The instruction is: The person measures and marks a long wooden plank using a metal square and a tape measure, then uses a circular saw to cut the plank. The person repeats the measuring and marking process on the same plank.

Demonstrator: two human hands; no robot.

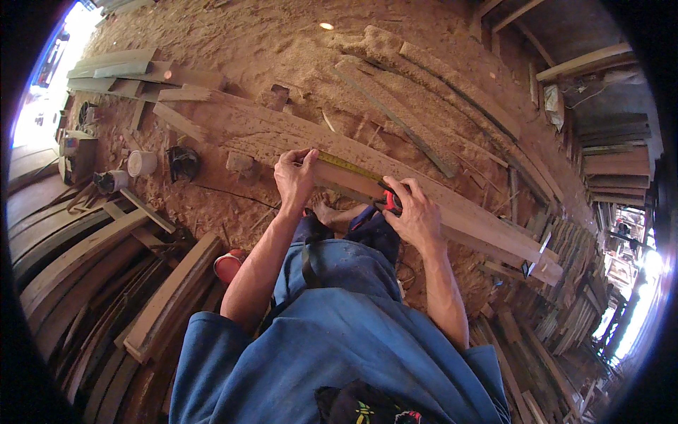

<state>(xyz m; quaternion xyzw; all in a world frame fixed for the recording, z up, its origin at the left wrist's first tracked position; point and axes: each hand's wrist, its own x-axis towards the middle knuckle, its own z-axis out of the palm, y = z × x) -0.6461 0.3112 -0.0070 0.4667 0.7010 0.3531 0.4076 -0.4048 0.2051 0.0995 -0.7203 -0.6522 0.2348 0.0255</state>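
Observation:
A long wooden plank (pixel 466 208) lies crosswise in front of me, running from upper left to lower right. Over it stretches the yellow blade (pixel 346 168) of a tape measure (pixel 392 203) with a red and black case. My left hand (pixel 295 175) pinches the blade's free end near the middle of the plank. The case sits in my right hand (pixel 415 212), fingers wrapped around it. Toward the plank's right end rests a thin metal tool (pixel 542 256) with a dark part; its exact kind I cannot make out.
Stacked curved timbers (pixel 92 261) fill the left side, near a white bucket (pixel 142 163) and a red container (pixel 229 266). Sawdust (pixel 318 63) and loose boards (pixel 395 113) cover the ground beyond the plank. More stacked wood (pixel 565 304) stands at right.

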